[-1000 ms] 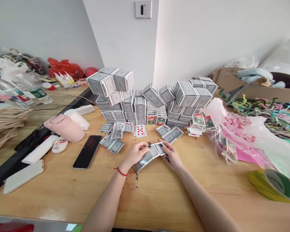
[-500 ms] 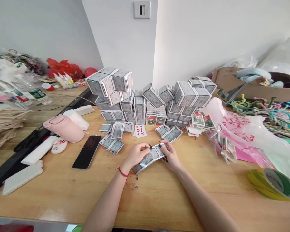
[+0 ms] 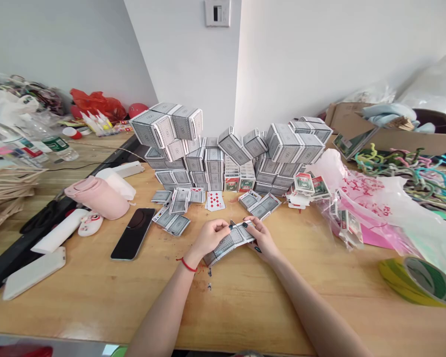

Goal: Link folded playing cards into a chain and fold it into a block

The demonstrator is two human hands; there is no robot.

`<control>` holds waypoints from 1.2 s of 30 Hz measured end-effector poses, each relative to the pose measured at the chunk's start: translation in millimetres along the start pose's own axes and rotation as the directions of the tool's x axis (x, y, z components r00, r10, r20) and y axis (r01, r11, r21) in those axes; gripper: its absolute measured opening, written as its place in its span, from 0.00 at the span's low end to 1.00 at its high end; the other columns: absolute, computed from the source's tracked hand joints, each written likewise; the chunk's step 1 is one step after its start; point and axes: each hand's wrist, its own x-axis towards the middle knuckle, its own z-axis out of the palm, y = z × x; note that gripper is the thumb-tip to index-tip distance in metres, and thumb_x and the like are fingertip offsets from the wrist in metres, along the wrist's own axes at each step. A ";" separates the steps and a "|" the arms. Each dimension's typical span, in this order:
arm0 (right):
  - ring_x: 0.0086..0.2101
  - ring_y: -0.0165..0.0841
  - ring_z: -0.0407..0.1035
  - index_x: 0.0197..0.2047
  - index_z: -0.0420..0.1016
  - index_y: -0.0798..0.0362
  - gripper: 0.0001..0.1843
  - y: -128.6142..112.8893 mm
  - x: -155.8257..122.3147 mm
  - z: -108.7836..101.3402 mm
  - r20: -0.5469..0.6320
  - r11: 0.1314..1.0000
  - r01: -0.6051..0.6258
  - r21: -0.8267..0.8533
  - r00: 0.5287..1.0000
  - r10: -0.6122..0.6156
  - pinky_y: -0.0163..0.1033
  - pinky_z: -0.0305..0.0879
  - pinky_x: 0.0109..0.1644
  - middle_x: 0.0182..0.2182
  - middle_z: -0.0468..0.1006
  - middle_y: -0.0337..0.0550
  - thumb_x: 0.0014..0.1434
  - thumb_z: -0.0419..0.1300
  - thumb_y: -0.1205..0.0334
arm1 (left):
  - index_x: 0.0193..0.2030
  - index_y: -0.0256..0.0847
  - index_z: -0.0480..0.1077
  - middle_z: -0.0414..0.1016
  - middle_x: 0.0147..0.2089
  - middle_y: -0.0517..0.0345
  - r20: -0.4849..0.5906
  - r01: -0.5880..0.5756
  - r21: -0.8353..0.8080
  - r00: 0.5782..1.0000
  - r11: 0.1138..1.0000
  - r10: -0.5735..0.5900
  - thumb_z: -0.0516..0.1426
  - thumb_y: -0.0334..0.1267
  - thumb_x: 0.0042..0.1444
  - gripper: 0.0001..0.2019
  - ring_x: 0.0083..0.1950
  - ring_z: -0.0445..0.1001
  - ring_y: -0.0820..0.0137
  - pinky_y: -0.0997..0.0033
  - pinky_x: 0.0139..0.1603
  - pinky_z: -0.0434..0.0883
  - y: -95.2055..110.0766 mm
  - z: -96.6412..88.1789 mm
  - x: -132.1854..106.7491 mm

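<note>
Both of my hands grip one strip of joined playing cards [image 3: 230, 241], grey patterned backs facing up, held low over the table. My left hand [image 3: 211, 237] pinches its upper edge near the middle, a red cord around the wrist. At the strip's right end, my right hand [image 3: 262, 239] closes with the thumb on top and fingers underneath. Just beyond lie folded card pieces [image 3: 265, 205] and a face-up diamond card [image 3: 214, 200]. More folded cards [image 3: 174, 223] rest to the left. Behind them stand stacked blocks built from cards [image 3: 213, 166].
A black phone [image 3: 133, 234], a pink bottle [image 3: 100, 197] and white boxes [image 3: 35, 272] lie on the left. To the right are card packs [image 3: 304, 184], plastic bags [image 3: 375, 198] and a yellow tape roll [image 3: 418, 280]. A cardboard box [image 3: 394, 136] stands at the back right.
My hands stay in nearly the same place on the card strip. The fingers of my right hand have shifted slightly beneath it, and the view has moved a little.
</note>
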 end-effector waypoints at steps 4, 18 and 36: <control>0.11 0.18 0.47 0.38 0.61 0.50 0.17 -3.0 -0.9 0.0 0.032 1.000 -0.020 -0.015 0.999 0.020 0.25 0.41 0.11 0.17 0.64 0.28 0.48 0.60 0.52 | 0.23 0.35 0.65 0.61 0.20 0.64 -0.026 -0.009 0.005 1.000 1.000 0.009 0.52 0.39 0.49 0.10 0.22 0.57 0.78 0.79 0.21 0.53 2.3 0.1 -1.6; 0.09 0.16 0.46 0.46 0.60 0.51 0.23 -5.3 -2.8 -1.1 0.045 0.999 -0.005 -0.051 0.999 0.008 0.25 0.42 0.09 0.18 0.65 0.28 0.49 0.60 0.53 | 0.22 0.36 0.65 0.60 0.19 0.64 -0.079 -0.003 0.045 0.997 0.999 0.006 0.52 0.40 0.48 0.10 0.21 0.56 0.78 0.78 0.21 0.52 2.5 -0.5 -2.0; 0.09 0.18 0.42 0.41 0.55 0.47 0.18 -4.5 -11.3 15.9 0.124 0.996 0.010 -0.089 0.992 0.001 0.23 0.44 0.09 0.12 0.54 0.22 0.52 0.55 0.48 | 0.20 0.39 0.54 0.50 0.20 0.65 -0.088 -0.086 0.092 0.992 0.992 0.094 0.48 0.45 0.53 0.16 0.22 0.51 0.78 0.77 0.21 0.50 1.1 4.7 -2.7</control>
